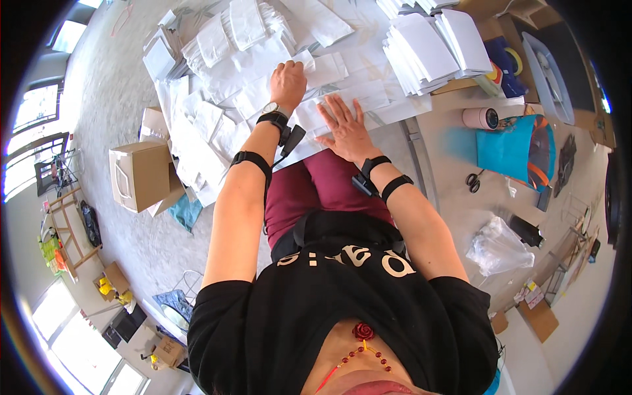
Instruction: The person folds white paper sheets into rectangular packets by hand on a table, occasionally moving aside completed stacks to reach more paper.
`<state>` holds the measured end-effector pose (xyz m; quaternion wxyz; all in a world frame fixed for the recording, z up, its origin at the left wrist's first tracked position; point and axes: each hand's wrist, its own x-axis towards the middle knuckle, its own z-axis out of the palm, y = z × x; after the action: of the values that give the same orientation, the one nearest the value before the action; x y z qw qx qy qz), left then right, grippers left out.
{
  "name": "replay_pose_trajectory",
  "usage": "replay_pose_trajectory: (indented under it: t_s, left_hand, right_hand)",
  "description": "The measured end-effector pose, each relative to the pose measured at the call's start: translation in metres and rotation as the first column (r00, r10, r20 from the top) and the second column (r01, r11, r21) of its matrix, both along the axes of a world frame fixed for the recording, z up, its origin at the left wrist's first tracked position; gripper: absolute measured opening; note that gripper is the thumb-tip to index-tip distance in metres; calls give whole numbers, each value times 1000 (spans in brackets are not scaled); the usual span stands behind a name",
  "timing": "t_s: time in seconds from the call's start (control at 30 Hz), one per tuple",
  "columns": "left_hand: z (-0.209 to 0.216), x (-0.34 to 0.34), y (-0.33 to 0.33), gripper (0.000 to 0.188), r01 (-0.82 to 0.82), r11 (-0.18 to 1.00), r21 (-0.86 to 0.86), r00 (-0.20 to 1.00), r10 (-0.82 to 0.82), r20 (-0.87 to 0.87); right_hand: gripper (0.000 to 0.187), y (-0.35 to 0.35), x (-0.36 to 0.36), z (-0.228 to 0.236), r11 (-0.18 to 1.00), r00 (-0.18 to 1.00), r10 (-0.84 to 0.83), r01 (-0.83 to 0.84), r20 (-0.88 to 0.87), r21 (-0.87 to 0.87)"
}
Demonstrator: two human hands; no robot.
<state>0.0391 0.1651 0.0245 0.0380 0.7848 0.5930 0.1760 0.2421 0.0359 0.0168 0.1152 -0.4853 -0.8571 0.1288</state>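
Note:
My left hand point(288, 84), a watch on its wrist, is closed over the white papers on the table; the curled fingers hide what they grip, if anything. A small white paper piece point(305, 59) shows at its fingertips. My right hand point(347, 126) lies flat with fingers spread, its fingertips on a long white paper strip point(368, 97) near the table's front edge. Loose white papers point(197, 125) overlap in a heap to the left. Beyond my left hand sit bundles of folded white paper point(227, 36). Neat stacks of white paper point(421, 52) stand at the far right.
A cardboard box point(140, 174) stands left of the table. To the right are a pink cylinder point(480, 118), a turquoise bag point(507, 150), black scissors point(473, 182), a blue-grey plastic tray point(550, 79) and a clear plastic bag point(498, 247). The patterned tabletop point(375, 33) shows between papers.

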Motion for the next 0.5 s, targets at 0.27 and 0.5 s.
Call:
replay_pose_trajectory:
  t_s: [0.27, 0.5]
  left_hand:
    - [11, -29, -3, 16, -210, 948, -239, 712, 315, 627]
    - [35, -75, -34, 22, -220, 933, -286, 441, 357, 824]
  right_hand:
    - [87, -1, -2, 4, 1000, 1000, 8, -8, 21, -11]
    - [89, -8, -11, -4, 1000, 999, 10, -10, -45, -3]
